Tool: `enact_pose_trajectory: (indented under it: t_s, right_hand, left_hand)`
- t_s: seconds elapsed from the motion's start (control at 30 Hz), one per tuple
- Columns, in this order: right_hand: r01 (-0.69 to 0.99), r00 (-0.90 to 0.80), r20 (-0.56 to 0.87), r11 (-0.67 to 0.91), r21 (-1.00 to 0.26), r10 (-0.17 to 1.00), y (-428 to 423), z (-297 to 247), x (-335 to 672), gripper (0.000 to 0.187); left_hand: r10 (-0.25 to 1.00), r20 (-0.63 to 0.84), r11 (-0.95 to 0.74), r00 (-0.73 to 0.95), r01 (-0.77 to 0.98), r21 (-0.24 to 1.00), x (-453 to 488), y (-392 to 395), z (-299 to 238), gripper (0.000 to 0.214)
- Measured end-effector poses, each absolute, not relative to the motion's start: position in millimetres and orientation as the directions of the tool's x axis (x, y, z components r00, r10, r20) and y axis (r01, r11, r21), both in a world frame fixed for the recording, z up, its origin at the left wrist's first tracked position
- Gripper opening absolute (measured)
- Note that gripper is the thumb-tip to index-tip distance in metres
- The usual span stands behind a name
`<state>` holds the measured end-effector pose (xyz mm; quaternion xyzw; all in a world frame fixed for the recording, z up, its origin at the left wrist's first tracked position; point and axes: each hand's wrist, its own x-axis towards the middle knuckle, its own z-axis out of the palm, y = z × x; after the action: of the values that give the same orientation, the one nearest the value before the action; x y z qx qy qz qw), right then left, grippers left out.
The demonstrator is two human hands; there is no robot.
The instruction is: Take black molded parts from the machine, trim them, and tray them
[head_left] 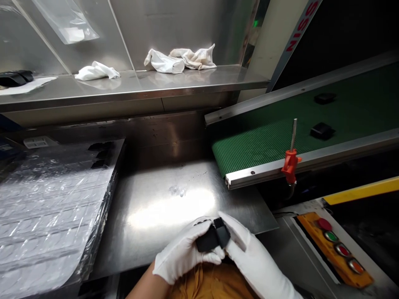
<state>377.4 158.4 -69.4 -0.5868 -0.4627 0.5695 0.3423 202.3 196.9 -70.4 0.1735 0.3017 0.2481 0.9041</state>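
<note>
On the far left, a clear plastic tray (46, 220) is lying on the table (140, 245), with several dark pieces (101, 154) sitting near its upper right corner. Above it, a shelf (131, 88) is running along the back wall, and crumpled white cloths (96, 71) are resting on it.

At the near edge of the table, the left hand (183, 249), in a white glove, is holding a black part (207, 240) in front of the person's body; its fingers are closing around the part's left side, the thumb lying across the top. The right hand (245, 245), also gloved, is gripping the part's right end, its fingers curling around that side with little gap. Whether the hands are holding one part or two pieces pressed together, I cannot tell.

Farther right, a green conveyor belt (264, 141) is sloping away, and two black pieces (322, 131) are lying on it, apart from each other. An orange clamp (290, 166) is standing at the belt's near rail, and a control box (336, 249) with round buttons is sitting below.
</note>
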Motion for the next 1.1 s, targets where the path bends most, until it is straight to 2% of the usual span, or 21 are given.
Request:
enact_pose_trajectory:
  t_s: [0.1,0.27,0.5,0.63,0.87,0.97,1.1]
  right_hand:
    - [0.136,-0.072,-0.396,-0.385,-0.913,0.915,158.9,-71.6,377.5,0.06]
    - [-0.021,-0.092,-0.444,-0.447,-0.894,0.892,161.0,-76.3,375.2,0.068]
    - [-0.197,-0.001,-0.395,-0.388,-0.9,0.919,167.1,-83.5,374.0,0.058]
    - [-0.204,0.061,-0.371,-0.352,-0.914,0.927,167.8,-86.2,376.8,0.053]
    - [-0.204,0.096,-0.337,-0.313,-0.928,0.936,167.9,-78.5,377.4,0.048]
    - [-0.2,0.066,-0.344,-0.325,-0.924,0.937,167.0,-73.5,376.6,0.049]
    - [-0.184,0.044,-0.366,-0.353,-0.917,0.929,163.6,-72.1,376.5,0.05]
  left_hand:
    - [0.525,-0.494,0.839,0.692,-0.327,0.434,203.5,196.5,-72.3,0.033]
    - [0.485,-0.45,0.861,0.75,-0.317,0.399,207.3,198.1,-68.6,0.048]
    - [0.499,-0.383,0.845,0.777,-0.337,0.416,213.7,199.1,-60.8,0.072]
    - [0.532,-0.351,0.825,0.771,-0.379,0.419,214.4,198.3,-65.9,0.068]
    - [0.537,-0.43,0.837,0.726,-0.393,0.381,212.9,197.9,-69.1,0.066]
    - [0.547,-0.46,0.828,0.699,-0.37,0.423,212.9,196.6,-66.1,0.062]
    - [0.62,-0.49,0.758,0.612,-0.306,0.577,212.3,192.6,-65.2,0.057]
